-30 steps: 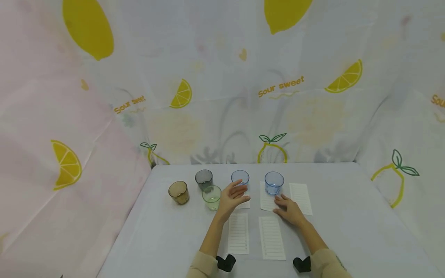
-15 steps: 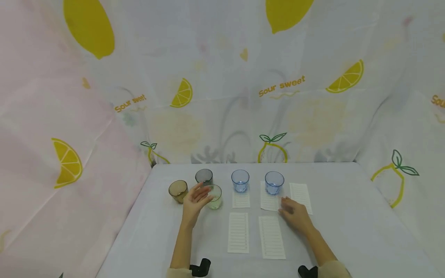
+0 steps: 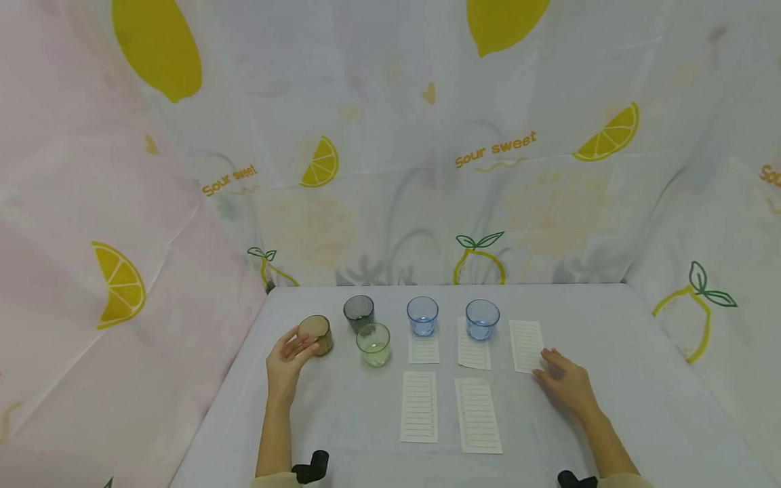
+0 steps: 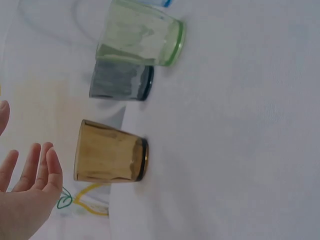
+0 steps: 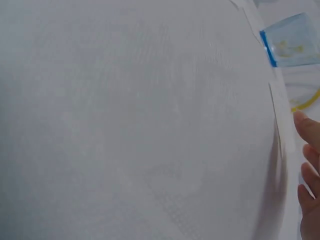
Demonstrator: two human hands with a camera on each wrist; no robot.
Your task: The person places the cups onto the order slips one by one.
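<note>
My left hand (image 3: 287, 369) is raised by the amber glass (image 3: 323, 339), partly covering it in the head view. In the left wrist view its relaxed fingers (image 4: 31, 170) stand apart from the amber glass (image 4: 111, 152). My right hand (image 3: 570, 383) hovers at the lower right corner of the far-right paper slip (image 3: 526, 346), fingers loosely bent, nothing held; whether a fingertip touches the paper is unclear. A grey glass (image 3: 358, 315) and a green glass (image 3: 373, 347) stand right of the amber one. Two blue glasses (image 3: 422, 317) stand on paper slips.
Two more lined slips lie nearer the front, a left one (image 3: 418, 407) and a right one (image 3: 478, 417). A white cloth covers the table (image 3: 641, 407). Lemon-printed curtains (image 3: 390, 224) hang behind and at both sides.
My left hand has swept left, from before the left blue glass past the green glass to the amber one. My right hand has moved right, to the far-right slip. The glasses stay put.
</note>
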